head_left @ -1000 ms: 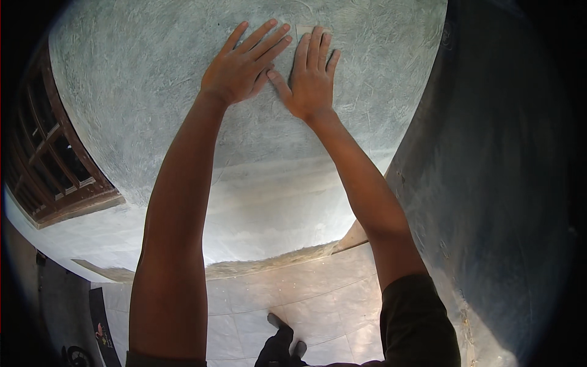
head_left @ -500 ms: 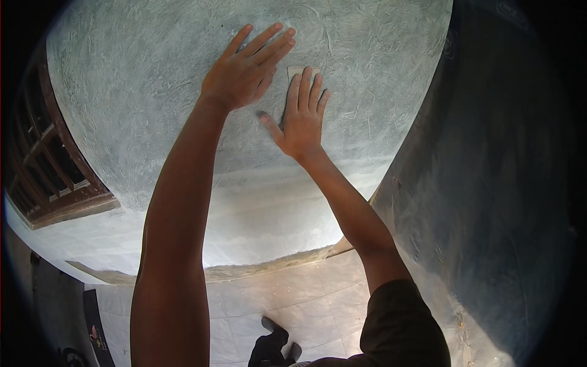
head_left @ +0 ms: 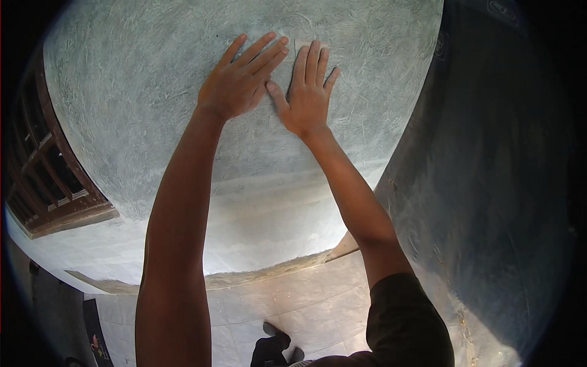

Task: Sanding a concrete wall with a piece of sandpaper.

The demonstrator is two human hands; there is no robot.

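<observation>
My right hand (head_left: 309, 92) presses a small pale sheet of sandpaper (head_left: 302, 44) against the grey plastered wall (head_left: 165, 104). Its fingers point up and are a little spread, and they cover most of the sheet; the top edge shows above the fingertips. Just to the left, my left hand (head_left: 238, 82) lies open against the same wall, fingers spread and tilted up to the right, with nothing seen in it. My right thumb comes close to the edge of my left palm.
A brown wooden window frame with bars (head_left: 55, 177) is set in the wall at the left. Dark sheeting (head_left: 489, 171) hangs along the right side. Below are the wall's foot, a pale tiled floor (head_left: 244, 312) and my shoes (head_left: 276, 332).
My right hand has slid up the wall with the sandpaper, coming beside my left hand. My left hand shows slightly lower and stays on the wall.
</observation>
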